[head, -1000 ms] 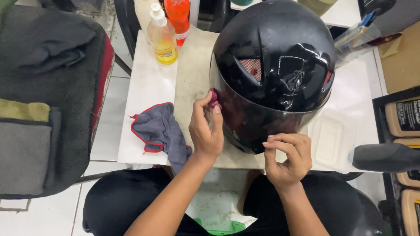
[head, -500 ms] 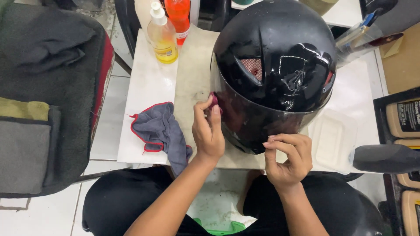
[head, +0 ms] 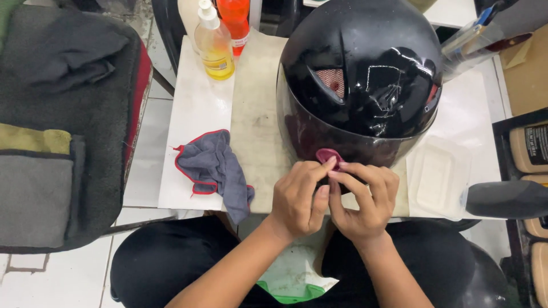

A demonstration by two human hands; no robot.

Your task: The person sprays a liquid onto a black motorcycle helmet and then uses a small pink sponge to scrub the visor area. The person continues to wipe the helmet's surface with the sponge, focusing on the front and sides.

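A glossy black full-face helmet with a dark visor stands on a small white table in front of me. Both my hands meet at the helmet's lower front edge. My left hand and my right hand pinch a small dark red piece between their fingertips, right against the visor's bottom rim. What the red piece is fixed to is hidden by my fingers.
A grey cloth with red trim lies at the table's near left. A yellow-liquid bottle and an orange bottle stand at the back. A white plastic lid lies right. A padded chair is left.
My left hand left the helmet's left side and came to the front middle. My right hand rose to meet it, and both now pinch the red piece.
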